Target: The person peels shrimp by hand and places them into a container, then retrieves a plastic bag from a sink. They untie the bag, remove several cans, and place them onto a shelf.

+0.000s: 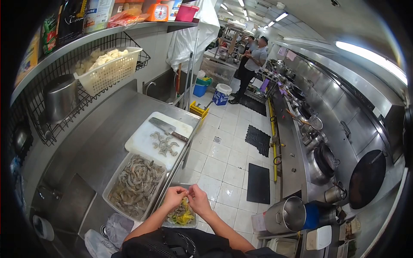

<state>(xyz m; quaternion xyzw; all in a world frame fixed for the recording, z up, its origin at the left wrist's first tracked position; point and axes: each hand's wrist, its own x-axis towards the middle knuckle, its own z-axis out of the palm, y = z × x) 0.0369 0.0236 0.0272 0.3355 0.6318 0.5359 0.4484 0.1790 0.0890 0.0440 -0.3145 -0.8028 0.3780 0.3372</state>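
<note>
Shrimp (pixel 186 205), lower centre: pinched between left hand (pixel 173 198) and right hand (pixel 199 201); few peeled (pixel 164 144) on cutting board (pixel 142 139), tray (pixel 112 180) full.

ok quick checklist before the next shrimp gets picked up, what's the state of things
1. Both hands free: cannot tell; left hand and right hand pinch together, anything between them too small to see.
2. Scrap tub under the hands: ok.
3. Raw shrimp tray stocked, beside the left hand: ok.
4. Cutting board has bare space beside the shrimp on it: ok.
5. Cleaver lies flat on the board, away from the hands: ok.
</note>
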